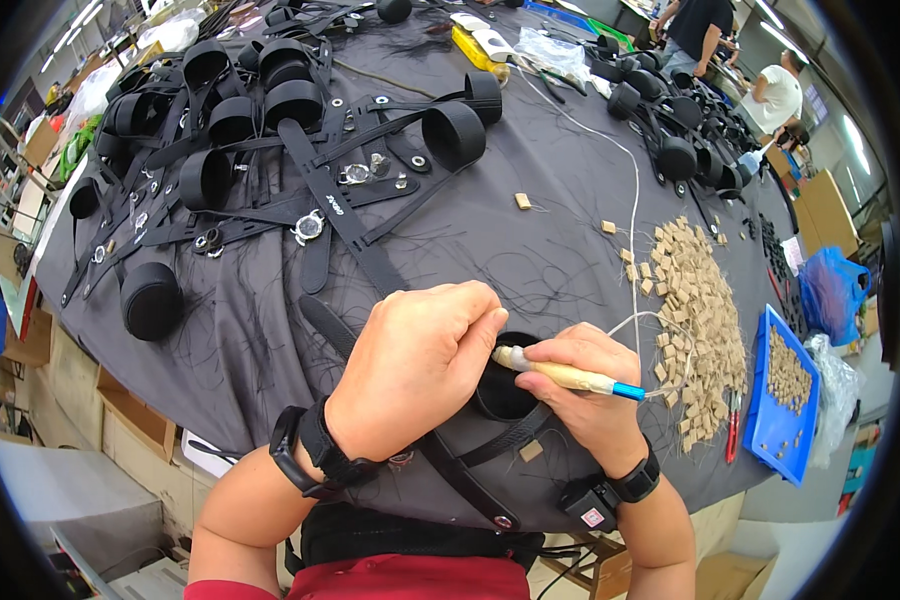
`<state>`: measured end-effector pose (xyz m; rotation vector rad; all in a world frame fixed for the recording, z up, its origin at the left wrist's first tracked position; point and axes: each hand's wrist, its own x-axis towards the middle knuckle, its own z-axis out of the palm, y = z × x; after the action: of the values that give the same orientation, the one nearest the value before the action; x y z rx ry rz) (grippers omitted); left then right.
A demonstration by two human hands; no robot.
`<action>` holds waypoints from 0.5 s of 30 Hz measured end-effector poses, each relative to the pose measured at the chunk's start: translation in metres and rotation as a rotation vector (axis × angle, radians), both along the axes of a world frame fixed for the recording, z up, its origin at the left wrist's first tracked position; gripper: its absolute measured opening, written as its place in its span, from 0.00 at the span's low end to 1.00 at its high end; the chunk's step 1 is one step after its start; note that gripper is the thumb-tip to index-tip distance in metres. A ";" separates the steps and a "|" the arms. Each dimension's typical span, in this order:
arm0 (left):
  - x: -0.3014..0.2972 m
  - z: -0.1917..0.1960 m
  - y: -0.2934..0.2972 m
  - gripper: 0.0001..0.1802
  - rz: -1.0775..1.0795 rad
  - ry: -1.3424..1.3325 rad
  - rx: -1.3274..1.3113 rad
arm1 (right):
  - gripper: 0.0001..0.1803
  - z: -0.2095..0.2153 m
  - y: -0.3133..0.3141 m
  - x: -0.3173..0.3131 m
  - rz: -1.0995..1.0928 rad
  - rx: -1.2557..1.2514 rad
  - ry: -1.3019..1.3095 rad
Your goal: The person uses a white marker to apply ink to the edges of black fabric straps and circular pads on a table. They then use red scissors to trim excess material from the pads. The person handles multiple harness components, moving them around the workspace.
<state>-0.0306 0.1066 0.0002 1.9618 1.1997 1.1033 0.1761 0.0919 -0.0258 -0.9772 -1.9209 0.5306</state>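
Note:
My right hand [590, 385] grips a corded pen-shaped tool [575, 377] with a cream body and a blue rear end. Its wrapped front end points left, at the fingers of my left hand [420, 355]. That hand is closed in a pinch close to the tool's tip; what it holds, if anything, is hidden. Just below both hands is a round black cup [505, 395] with a dark strap [450, 480] running toward the table's near edge. Both wrists wear black bands.
Black cups with straps and metal fittings [310, 228] crowd the left. A pile of small tan blocks [695, 320] lies right, beside red-handled pliers [733, 430] and a blue tray [785, 400]. A white cord [635, 200] crosses the dark cloth [560, 240]. Other people [775, 95] stand at the far right.

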 end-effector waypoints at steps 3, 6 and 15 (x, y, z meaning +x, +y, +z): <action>0.000 0.000 0.000 0.04 -0.002 -0.008 0.005 | 0.12 0.002 0.000 -0.001 -0.002 0.003 -0.006; 0.000 -0.001 0.000 0.04 -0.006 -0.016 0.015 | 0.12 0.002 0.000 -0.002 -0.003 0.008 -0.013; -0.001 0.000 0.001 0.04 -0.012 -0.001 -0.012 | 0.11 0.002 -0.001 -0.002 -0.006 -0.021 0.009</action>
<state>-0.0314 0.1071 0.0001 1.9566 1.1900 1.0894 0.1738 0.0913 -0.0240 -0.9923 -1.9073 0.5515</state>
